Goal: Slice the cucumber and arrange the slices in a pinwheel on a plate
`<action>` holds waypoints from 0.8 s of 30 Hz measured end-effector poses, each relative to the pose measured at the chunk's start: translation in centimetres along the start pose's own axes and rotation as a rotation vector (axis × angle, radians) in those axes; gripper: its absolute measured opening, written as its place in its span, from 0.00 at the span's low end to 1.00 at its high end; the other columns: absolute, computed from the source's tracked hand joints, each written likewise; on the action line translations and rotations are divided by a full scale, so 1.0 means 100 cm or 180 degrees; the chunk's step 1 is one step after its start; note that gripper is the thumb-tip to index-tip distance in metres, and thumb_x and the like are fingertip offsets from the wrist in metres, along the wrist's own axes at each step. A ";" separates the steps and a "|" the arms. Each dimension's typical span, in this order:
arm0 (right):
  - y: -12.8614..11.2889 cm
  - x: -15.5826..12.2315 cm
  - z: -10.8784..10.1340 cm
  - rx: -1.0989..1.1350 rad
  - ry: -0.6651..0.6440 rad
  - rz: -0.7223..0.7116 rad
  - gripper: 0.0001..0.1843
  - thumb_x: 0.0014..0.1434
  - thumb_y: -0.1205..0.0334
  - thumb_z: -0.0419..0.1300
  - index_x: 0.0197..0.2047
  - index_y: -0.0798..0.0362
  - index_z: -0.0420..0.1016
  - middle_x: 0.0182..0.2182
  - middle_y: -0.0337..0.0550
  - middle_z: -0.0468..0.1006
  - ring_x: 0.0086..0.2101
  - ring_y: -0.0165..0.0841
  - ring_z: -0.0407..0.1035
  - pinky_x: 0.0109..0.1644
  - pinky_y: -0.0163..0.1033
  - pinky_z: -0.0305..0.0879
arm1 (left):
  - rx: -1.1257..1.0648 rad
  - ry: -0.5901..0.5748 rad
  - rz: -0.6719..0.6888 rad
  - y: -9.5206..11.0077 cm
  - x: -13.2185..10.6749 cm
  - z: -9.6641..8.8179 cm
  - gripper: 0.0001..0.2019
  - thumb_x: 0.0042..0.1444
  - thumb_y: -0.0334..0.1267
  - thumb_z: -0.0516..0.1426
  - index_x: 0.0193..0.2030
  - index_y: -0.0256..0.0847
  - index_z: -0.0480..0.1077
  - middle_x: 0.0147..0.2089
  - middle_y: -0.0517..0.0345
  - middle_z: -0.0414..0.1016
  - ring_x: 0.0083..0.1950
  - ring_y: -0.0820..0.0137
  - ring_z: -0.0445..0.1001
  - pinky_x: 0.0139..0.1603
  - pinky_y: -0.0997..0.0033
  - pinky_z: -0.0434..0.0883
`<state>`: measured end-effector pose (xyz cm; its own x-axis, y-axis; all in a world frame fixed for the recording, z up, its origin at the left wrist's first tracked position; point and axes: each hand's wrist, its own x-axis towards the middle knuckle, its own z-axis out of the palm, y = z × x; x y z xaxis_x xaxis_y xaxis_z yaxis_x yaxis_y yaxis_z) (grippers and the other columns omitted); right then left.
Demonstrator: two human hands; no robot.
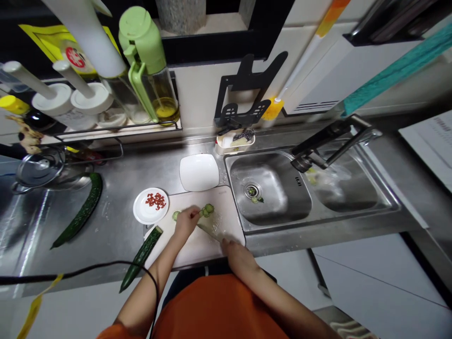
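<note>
We log our left hand [187,220] with fingers drawn together at cucumber slices [208,209], hold unclear; right hand [233,252] closed around the knife [210,231]. Cutting board [226,202]: slices on it, open room rightward, edge beside the sink [278,188]. Cut cucumber [141,255] overhangs the counter [111,221].

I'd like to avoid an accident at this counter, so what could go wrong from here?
The left hand is close to the tip of the knife in the right hand, so a slip might cut it. The cut cucumber appears to stick out past the counter's front edge; a bump could knock it down.
</note>
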<state>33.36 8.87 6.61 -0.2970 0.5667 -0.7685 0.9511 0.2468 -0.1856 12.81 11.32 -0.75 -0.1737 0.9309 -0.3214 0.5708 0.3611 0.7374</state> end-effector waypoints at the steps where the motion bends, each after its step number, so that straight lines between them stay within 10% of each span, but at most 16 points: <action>1: 0.001 0.001 0.000 -0.0005 -0.0011 -0.0023 0.24 0.59 0.79 0.41 0.52 0.54 0.68 0.42 0.52 0.77 0.42 0.39 0.74 0.39 0.37 0.67 | -0.0081 0.0151 -0.0138 -0.005 -0.005 -0.002 0.09 0.54 0.38 0.54 0.35 0.42 0.75 0.27 0.63 0.73 0.30 0.74 0.69 0.34 0.76 0.63; 11: 0.013 0.005 -0.004 0.0026 -0.0060 -0.0313 0.25 0.53 0.80 0.44 0.50 0.55 0.68 0.41 0.50 0.76 0.42 0.39 0.73 0.37 0.36 0.61 | -0.0148 0.0594 -0.1010 -0.031 -0.028 -0.001 0.07 0.49 0.39 0.56 0.30 0.43 0.75 0.27 0.63 0.76 0.31 0.72 0.73 0.36 0.76 0.64; 24: 0.008 0.003 -0.004 -0.0012 -0.0011 -0.0289 0.25 0.53 0.80 0.44 0.50 0.54 0.67 0.41 0.50 0.76 0.41 0.37 0.73 0.36 0.34 0.61 | -0.0160 0.0362 -0.0701 -0.021 -0.031 -0.007 0.12 0.55 0.46 0.54 0.30 0.42 0.72 0.26 0.63 0.72 0.28 0.75 0.68 0.33 0.77 0.61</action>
<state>34.03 9.58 6.50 -0.3818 0.5391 -0.7507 0.9199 0.3001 -0.2523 11.60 7.74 -0.91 -0.3803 0.8286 -0.4109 0.4689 0.5557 0.6866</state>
